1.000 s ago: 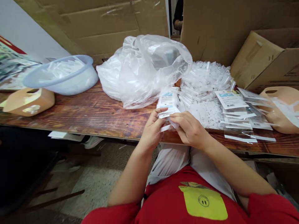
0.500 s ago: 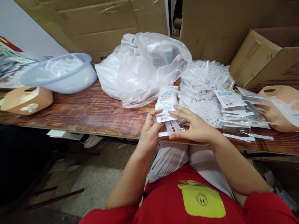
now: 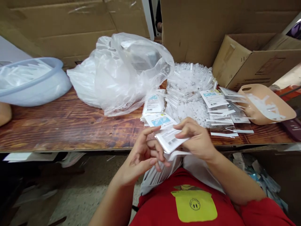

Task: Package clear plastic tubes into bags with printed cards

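Observation:
A printed card packet point(image 3: 169, 138) is gripped by my right hand point(image 3: 196, 138), its fingers bent over the packet's right side above the table's front edge. My left hand point(image 3: 144, 157) is at the packet's left side, palm up with fingers apart. Just beyond the hands, a stack of similar printed packets point(image 3: 152, 103) lies on the wooden table point(image 3: 94, 131). A heap of small clear plastic pieces point(image 3: 191, 94) is behind my right hand. More card packets with clear sleeves point(image 3: 214, 99) overlap to the right of the heap.
A large clear plastic bag point(image 3: 117, 72) stands at the middle back. On the left is a blue basin point(image 3: 35, 84) of white pieces. An orange-beige basket point(image 3: 287, 108) holds white strips at right, before an open cardboard box point(image 3: 263, 66).
The view has shifted right. My left hand has opened and let go of the packet. My right hand now grips the packet, which is tilted and nearer my body.

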The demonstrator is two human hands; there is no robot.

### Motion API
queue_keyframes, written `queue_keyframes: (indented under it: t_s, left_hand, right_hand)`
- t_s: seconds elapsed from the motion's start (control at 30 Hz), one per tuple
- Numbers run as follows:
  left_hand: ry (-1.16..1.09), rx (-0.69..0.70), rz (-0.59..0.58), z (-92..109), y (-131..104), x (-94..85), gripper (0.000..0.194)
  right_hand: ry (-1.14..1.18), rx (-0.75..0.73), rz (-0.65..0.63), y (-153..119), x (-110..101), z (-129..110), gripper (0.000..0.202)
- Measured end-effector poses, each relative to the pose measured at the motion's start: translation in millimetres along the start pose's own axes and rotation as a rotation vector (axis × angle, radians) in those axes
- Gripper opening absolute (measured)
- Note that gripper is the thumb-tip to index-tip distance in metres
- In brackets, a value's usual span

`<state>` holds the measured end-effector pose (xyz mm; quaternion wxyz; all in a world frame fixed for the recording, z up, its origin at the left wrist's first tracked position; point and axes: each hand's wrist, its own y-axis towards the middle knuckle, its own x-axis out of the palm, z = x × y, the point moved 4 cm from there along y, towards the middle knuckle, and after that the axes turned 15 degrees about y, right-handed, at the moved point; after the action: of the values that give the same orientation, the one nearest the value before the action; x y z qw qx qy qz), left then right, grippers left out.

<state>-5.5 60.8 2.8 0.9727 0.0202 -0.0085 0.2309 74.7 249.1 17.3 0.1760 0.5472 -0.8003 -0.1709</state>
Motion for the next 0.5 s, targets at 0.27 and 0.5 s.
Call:
queue_keyframes:
  t_s: [0.27,0.5]
  left_hand:
    - [0.706,0.171,0.347,29,50,-65.2,0.036]
    - [1.373,0.171,0.328,4,112,-107.3,0.036]
  right_hand:
    - [-0.508,-0.302,0.39,46,-184,-69,0.026]
    - [-1.229,-0.04,-0.281,79,-305,-26,0.041]
